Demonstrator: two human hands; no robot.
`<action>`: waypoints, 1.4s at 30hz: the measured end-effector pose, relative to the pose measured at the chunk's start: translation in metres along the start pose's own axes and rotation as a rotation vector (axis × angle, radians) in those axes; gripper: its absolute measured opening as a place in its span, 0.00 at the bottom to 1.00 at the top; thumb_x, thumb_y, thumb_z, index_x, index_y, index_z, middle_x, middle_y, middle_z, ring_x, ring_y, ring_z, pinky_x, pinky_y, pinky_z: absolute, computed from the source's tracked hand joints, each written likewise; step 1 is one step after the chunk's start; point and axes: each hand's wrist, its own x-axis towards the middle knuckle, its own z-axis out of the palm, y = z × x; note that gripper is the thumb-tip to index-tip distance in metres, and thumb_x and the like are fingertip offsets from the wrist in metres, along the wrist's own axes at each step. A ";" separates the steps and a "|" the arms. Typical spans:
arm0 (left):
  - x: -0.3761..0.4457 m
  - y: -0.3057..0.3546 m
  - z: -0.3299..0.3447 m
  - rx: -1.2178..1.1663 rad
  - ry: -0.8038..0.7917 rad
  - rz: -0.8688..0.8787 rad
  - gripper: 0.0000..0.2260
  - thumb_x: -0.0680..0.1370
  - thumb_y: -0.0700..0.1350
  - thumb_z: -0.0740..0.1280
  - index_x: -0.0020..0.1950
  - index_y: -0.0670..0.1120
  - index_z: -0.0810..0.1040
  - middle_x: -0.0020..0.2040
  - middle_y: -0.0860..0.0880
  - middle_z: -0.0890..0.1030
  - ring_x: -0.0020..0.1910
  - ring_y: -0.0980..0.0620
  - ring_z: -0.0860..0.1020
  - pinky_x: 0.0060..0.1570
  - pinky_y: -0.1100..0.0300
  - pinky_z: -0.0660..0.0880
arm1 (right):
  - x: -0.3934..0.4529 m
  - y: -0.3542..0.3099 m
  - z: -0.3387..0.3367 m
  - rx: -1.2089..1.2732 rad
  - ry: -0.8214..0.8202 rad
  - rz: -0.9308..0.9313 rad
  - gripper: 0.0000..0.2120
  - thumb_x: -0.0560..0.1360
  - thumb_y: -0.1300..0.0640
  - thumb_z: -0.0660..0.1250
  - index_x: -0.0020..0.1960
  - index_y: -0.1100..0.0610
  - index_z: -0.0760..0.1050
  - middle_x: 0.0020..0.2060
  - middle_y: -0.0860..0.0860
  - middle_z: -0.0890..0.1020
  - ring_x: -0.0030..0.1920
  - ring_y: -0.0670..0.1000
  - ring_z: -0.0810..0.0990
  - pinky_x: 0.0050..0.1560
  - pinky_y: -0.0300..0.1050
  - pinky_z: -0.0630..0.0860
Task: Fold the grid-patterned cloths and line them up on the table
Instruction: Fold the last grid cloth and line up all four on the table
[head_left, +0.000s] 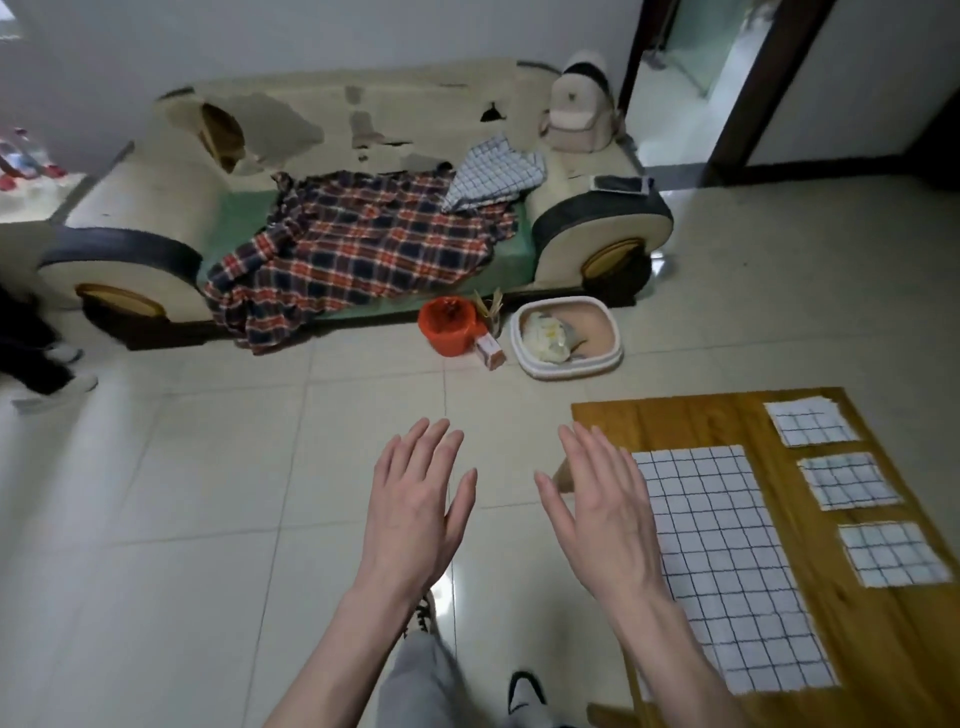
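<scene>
- Wooden table (691, 415), warm brown grain, faint sheen.
- Woven unfolded cloth (727, 566), matt white with a dark grid, frayed edges.
- Three folded cloths (848, 480), same matt weave.
- Glossy pale floor tiles (208, 493), smooth, mirroring light.
- Soft plaid blanket (353, 244), matt.
- Peeling, cracked sofa (291, 119) covering.
- Smooth orange plastic bucket (451, 332).

Worn sofa (363, 156), tiled floor (182, 493)

A large white cloth (727, 566) with a dark grid lies flat and unfolded on the wooden table (691, 415) at lower right. Along the frame's right edge, three folded grid squares sit in a row: top (809, 421), middle (849, 480), bottom (893, 554).
</scene>
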 end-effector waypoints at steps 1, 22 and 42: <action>0.014 -0.006 0.004 -0.017 -0.004 0.020 0.20 0.84 0.52 0.62 0.72 0.44 0.77 0.73 0.46 0.77 0.76 0.44 0.70 0.74 0.43 0.66 | 0.007 0.000 0.004 -0.002 0.005 0.027 0.28 0.84 0.41 0.56 0.79 0.55 0.67 0.77 0.51 0.71 0.79 0.52 0.65 0.80 0.53 0.58; 0.178 -0.017 0.110 -0.327 -0.381 0.687 0.19 0.84 0.52 0.63 0.72 0.45 0.77 0.72 0.48 0.77 0.76 0.48 0.70 0.75 0.45 0.66 | 0.028 0.004 0.037 -0.064 0.143 0.785 0.30 0.83 0.38 0.55 0.80 0.52 0.63 0.78 0.51 0.69 0.78 0.52 0.65 0.76 0.56 0.68; 0.179 0.098 0.260 -0.358 -0.662 1.100 0.19 0.83 0.49 0.63 0.74 0.46 0.75 0.73 0.48 0.76 0.77 0.49 0.68 0.77 0.54 0.61 | -0.071 0.106 0.105 0.053 0.213 1.164 0.32 0.83 0.36 0.52 0.81 0.52 0.60 0.80 0.48 0.64 0.81 0.50 0.60 0.79 0.59 0.61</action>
